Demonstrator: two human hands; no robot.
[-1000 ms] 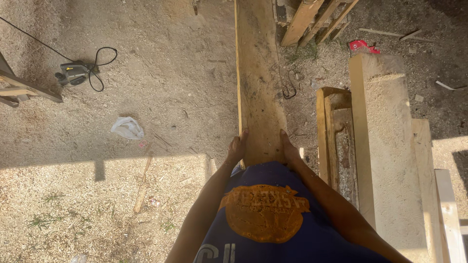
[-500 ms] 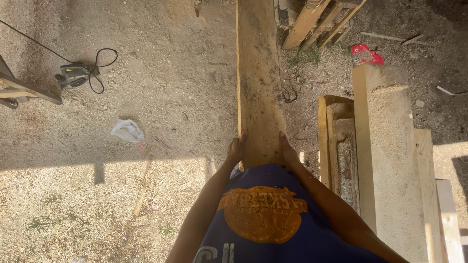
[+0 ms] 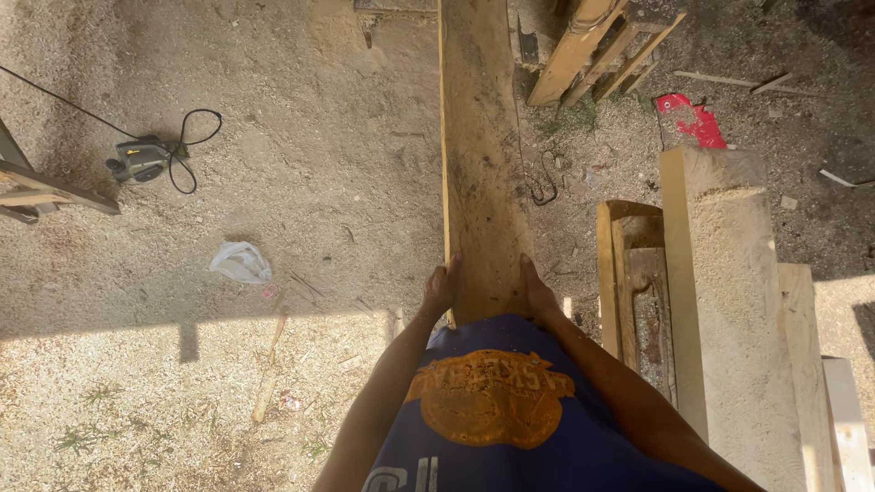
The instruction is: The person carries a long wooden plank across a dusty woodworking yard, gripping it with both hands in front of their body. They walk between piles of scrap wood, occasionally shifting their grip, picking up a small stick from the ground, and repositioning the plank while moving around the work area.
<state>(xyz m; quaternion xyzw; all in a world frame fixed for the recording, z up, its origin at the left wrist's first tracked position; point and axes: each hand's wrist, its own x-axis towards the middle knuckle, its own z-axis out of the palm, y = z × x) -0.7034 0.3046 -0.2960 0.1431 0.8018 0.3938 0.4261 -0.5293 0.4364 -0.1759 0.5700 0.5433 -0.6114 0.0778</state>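
A long, rough wooden plank (image 3: 478, 155) runs straight ahead from my waist to the top of the view, raised above the sawdust-covered ground. My left hand (image 3: 442, 287) grips its left edge at the near end. On the opposite edge, my right hand (image 3: 538, 293) clasps the same end. The plank's near end rests against my blue shirt with an orange emblem. Its far end passes out of sight at the top.
Thick timber beams (image 3: 729, 310) are stacked at the right. A wooden frame (image 3: 602, 46) lies top right beside a red scrap (image 3: 691, 118). A corded power tool (image 3: 141, 159) and a white bag (image 3: 241, 262) lie on the ground at left, near a wooden stand (image 3: 36, 187).
The plank and both hands keep the same grip. The view has shifted slightly; the plank looks pushed a little forward.
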